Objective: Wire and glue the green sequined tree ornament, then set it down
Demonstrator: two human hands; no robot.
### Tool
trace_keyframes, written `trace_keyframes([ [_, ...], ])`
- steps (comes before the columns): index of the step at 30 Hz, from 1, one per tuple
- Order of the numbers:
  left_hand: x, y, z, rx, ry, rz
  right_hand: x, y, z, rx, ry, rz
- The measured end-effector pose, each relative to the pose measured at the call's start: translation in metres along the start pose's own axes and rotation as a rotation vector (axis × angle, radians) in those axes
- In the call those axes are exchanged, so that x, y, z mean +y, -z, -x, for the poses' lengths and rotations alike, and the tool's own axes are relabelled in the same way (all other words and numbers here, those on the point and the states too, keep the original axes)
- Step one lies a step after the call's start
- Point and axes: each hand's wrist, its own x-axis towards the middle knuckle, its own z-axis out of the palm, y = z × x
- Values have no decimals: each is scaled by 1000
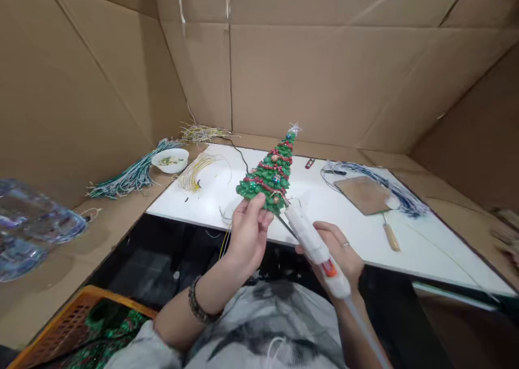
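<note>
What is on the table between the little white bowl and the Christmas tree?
A bundle of yellowish wires lies on the white table between the white bowl and the Christmas tree, in the head view.

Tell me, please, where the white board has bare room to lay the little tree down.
The white board is bare between the yellow wires and the brown pad, and along its right near edge past the wooden-handled tool. The blue wires crowd the far right.

A white bowl (170, 159), wire bundles (130, 177), and an orange crate (68, 320).
</note>
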Motion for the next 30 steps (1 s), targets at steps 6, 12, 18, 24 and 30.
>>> trace_keyframes([
  [6,3,1,3,37,85,59,-3,4,-2,71,18,-12],
  [12,5,-5,-2,117,225,241,-10,10,-15,110,96,-68],
  [18,10,-3,-6,77,409,432,-17,20,-37,195,113,-98],
  [24,12,-2,-9,85,408,462,-8,27,-48,238,-21,-148],
  [30,13,2,-12,46,383,349,13,21,-64,250,-675,-335],
])
